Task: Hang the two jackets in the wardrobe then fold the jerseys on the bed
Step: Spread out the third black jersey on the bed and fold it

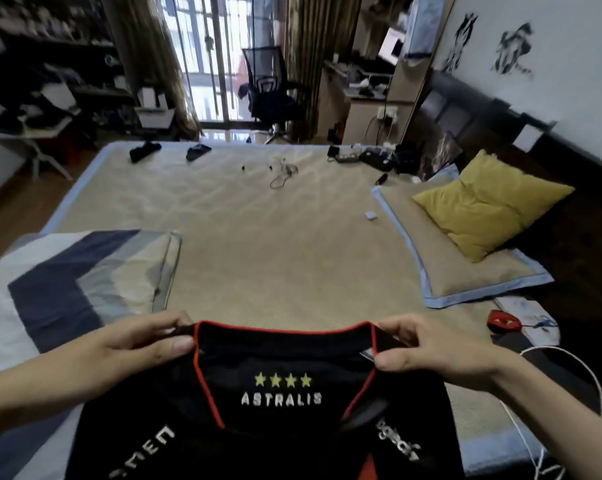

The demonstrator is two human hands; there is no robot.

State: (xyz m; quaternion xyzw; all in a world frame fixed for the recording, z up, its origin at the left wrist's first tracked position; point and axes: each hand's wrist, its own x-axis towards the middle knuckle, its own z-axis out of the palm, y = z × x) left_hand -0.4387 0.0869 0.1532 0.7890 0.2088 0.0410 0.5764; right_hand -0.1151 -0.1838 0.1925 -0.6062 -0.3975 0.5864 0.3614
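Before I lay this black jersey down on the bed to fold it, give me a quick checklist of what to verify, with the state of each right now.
1. Left hand pinches the black jersey at the shoulder by the collar: ok.
2. Right hand pinches the other shoulder: ok.
3. Collar spread level between the hands: ok.
4. Open bed mat ahead for laying it flat: ok.
5. Folded quilt and yellow pillow off to the sides: ok.
6. Jersey's lower hem hanging free: cannot tell, out of frame.
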